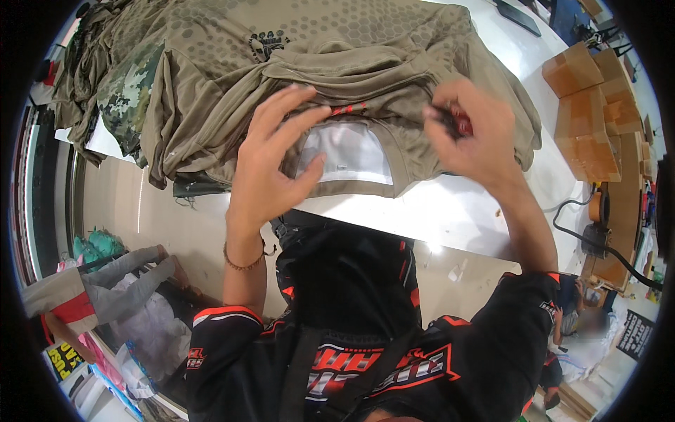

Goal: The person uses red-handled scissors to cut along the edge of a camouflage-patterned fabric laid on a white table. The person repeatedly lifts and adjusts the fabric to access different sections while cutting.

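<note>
An olive-brown shirt (pixel 394 60) with a dark hexagon pattern lies spread on the white table (pixel 450 218), its collar toward me. Inside the neck opening a white panel (pixel 351 151) shows, with small red lettering above it. My left hand (pixel 271 158) hovers over the left side of the neckline, fingers spread and nothing in them. Whether its fingertips touch the cloth I cannot tell. Over the shirt's right side, my right hand (pixel 481 130) is closed round a small dark-and-red tool (pixel 457 123). Motion blurs that tool, and the fingers hide part of it.
Camouflage garments (pixel 133 102) are heaped at the table's left. A flat dark device (pixel 519 17) lies at the far right. Cardboard boxes (pixel 583 116) stand beyond the right edge, near a black cable (pixel 562 214). Clear bags (pixel 144 320) sit lower left; another person (pixel 590 323) is lower right.
</note>
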The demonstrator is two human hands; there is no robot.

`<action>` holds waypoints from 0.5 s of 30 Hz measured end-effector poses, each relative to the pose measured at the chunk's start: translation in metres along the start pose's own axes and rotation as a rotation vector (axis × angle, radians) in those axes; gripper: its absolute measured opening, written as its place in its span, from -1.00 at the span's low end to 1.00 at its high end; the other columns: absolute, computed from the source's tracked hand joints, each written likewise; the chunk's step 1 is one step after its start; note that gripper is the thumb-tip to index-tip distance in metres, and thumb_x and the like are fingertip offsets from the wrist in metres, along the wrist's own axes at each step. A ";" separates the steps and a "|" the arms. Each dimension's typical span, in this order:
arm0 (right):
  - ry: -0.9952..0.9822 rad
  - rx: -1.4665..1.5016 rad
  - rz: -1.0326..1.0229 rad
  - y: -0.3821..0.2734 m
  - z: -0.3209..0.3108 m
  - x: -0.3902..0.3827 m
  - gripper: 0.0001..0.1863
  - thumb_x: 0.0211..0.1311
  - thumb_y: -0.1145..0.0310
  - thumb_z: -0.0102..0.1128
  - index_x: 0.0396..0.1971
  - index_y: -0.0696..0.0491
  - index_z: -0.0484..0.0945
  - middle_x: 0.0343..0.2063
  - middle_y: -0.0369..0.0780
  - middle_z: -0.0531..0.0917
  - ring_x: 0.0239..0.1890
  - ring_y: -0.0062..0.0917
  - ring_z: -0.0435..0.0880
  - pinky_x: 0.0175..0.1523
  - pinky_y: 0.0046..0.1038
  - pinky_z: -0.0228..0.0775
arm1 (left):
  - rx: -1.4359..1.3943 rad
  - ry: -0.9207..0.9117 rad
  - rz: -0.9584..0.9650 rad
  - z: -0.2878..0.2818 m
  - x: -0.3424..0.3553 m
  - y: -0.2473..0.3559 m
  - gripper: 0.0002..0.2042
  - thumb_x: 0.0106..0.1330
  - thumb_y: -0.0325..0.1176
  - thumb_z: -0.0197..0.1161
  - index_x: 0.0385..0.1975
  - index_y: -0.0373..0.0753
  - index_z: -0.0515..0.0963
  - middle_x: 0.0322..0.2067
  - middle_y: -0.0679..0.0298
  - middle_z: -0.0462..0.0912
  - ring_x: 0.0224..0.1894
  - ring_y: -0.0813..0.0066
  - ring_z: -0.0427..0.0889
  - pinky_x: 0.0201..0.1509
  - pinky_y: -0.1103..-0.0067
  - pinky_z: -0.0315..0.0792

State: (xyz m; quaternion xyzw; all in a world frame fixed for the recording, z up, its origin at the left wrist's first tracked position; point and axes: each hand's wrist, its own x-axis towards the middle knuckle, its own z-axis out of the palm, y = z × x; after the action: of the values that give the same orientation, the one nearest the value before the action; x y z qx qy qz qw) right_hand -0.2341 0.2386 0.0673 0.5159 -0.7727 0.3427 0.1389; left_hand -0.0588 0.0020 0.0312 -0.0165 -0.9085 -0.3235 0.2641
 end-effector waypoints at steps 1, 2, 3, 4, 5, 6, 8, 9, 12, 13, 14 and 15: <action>-0.052 0.086 0.071 -0.007 -0.001 -0.006 -0.80 0.07 0.52 0.45 -0.36 0.10 0.56 -0.62 -0.27 0.59 -0.60 -0.64 0.54 -0.48 -0.50 0.32 | -0.019 -0.009 0.031 -0.002 -0.002 0.004 -0.52 0.00 -0.56 0.45 0.03 -0.25 0.71 0.20 0.08 0.64 0.24 0.09 0.61 0.32 0.35 0.46; -0.104 0.172 0.142 -0.014 0.000 -0.013 -0.80 0.06 0.54 0.45 -0.39 0.10 0.56 -0.62 -0.27 0.58 -0.60 -0.65 0.53 -0.48 -0.50 0.32 | -0.061 -0.008 0.038 0.000 -0.007 0.005 -0.55 -0.03 -0.58 0.46 -0.03 -0.26 0.71 0.09 0.11 0.68 0.11 0.15 0.66 0.21 0.38 0.52; -0.156 0.260 0.210 -0.018 0.002 -0.019 -0.81 0.05 0.55 0.46 -0.41 0.10 0.56 -0.63 -0.28 0.58 -0.59 -0.67 0.53 -0.47 -0.49 0.33 | -0.036 -0.003 0.023 -0.002 -0.010 0.006 -0.56 -0.04 -0.59 0.46 -0.05 -0.26 0.71 0.06 0.12 0.69 0.08 0.16 0.67 0.18 0.38 0.53; -0.205 0.246 0.163 -0.020 0.003 -0.024 -0.78 0.02 0.51 0.50 -0.41 0.08 0.57 -0.63 -0.26 0.55 -0.60 -0.57 0.57 -0.47 -0.48 0.36 | -0.012 0.002 0.008 -0.004 -0.013 0.008 -0.56 -0.04 -0.59 0.47 -0.06 -0.27 0.71 0.03 0.13 0.70 0.06 0.17 0.67 0.15 0.39 0.54; -0.246 0.203 0.105 -0.020 0.004 -0.027 -0.77 0.00 0.49 0.52 -0.41 0.07 0.57 -0.62 -0.26 0.55 -0.59 -0.52 0.58 -0.47 -0.47 0.37 | 0.013 0.007 -0.008 -0.006 -0.015 0.010 -0.57 -0.04 -0.60 0.47 -0.07 -0.27 0.71 0.00 0.14 0.71 0.03 0.17 0.68 0.12 0.39 0.55; -0.285 0.170 0.042 -0.021 0.007 -0.031 -0.76 -0.02 0.47 0.54 -0.41 0.06 0.58 -0.61 -0.25 0.54 -0.59 -0.48 0.59 -0.47 -0.46 0.38 | 0.017 0.021 -0.050 -0.009 -0.017 0.012 -0.58 -0.04 -0.60 0.47 -0.09 -0.27 0.71 -0.03 0.14 0.71 0.00 0.18 0.68 0.09 0.40 0.55; -0.385 0.093 -0.022 -0.021 0.015 -0.041 -0.70 -0.06 0.35 0.58 -0.37 0.02 0.59 -0.49 -0.26 0.58 -0.54 -0.34 0.62 -0.43 -0.39 0.41 | 0.021 0.048 -0.131 -0.014 -0.022 0.016 -0.61 -0.04 -0.61 0.48 -0.12 -0.28 0.72 -0.09 0.16 0.71 -0.06 0.19 0.68 0.05 0.41 0.55; -0.434 0.085 -0.036 -0.020 0.017 -0.041 -0.68 -0.08 0.34 0.57 -0.33 0.01 0.61 -0.46 -0.27 0.59 -0.52 -0.34 0.63 -0.42 -0.38 0.41 | 0.008 0.030 -0.123 -0.015 -0.024 0.016 -0.62 -0.04 -0.61 0.48 -0.13 -0.27 0.72 -0.11 0.18 0.71 -0.07 0.20 0.68 0.02 0.41 0.55; -0.594 0.103 -0.110 -0.018 0.015 -0.035 -0.62 -0.11 0.31 0.54 -0.21 -0.03 0.64 -0.39 -0.29 0.60 -0.47 -0.35 0.65 -0.39 -0.35 0.39 | -0.051 -0.045 -0.066 -0.012 -0.033 0.015 -0.65 -0.02 -0.60 0.49 -0.16 -0.25 0.72 -0.14 0.22 0.70 -0.11 0.23 0.68 -0.03 0.41 0.55; -0.663 0.143 -0.163 -0.012 0.008 -0.027 -0.59 -0.12 0.31 0.53 -0.17 -0.04 0.65 -0.37 -0.29 0.61 -0.45 -0.34 0.66 -0.38 -0.35 0.38 | -0.082 -0.079 -0.033 -0.005 -0.038 0.015 -0.65 -0.02 -0.59 0.49 -0.16 -0.24 0.71 -0.14 0.23 0.70 -0.12 0.24 0.68 -0.04 0.40 0.54; -0.731 0.182 -0.214 -0.008 0.004 -0.023 -0.56 -0.13 0.31 0.51 -0.13 -0.05 0.66 -0.35 -0.29 0.61 -0.44 -0.33 0.66 -0.37 -0.34 0.38 | -0.113 -0.113 0.001 0.001 -0.040 0.016 -0.66 -0.01 -0.58 0.50 -0.17 -0.23 0.71 -0.15 0.24 0.70 -0.13 0.24 0.68 -0.04 0.39 0.53; -0.721 0.179 -0.196 -0.006 0.001 -0.021 -0.56 -0.10 0.34 0.50 -0.11 -0.06 0.65 -0.35 -0.29 0.62 -0.42 -0.31 0.67 -0.38 -0.31 0.42 | -0.130 -0.134 0.027 0.008 -0.039 0.020 -0.67 0.00 -0.57 0.50 -0.17 -0.22 0.71 -0.15 0.25 0.70 -0.12 0.24 0.68 -0.03 0.38 0.53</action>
State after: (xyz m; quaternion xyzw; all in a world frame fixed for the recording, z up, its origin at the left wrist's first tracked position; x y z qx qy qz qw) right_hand -0.2196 0.2514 0.0575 0.6848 -0.6859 0.1906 -0.1555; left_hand -0.0253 0.0284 0.0183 -0.0676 -0.9009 -0.3764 0.2054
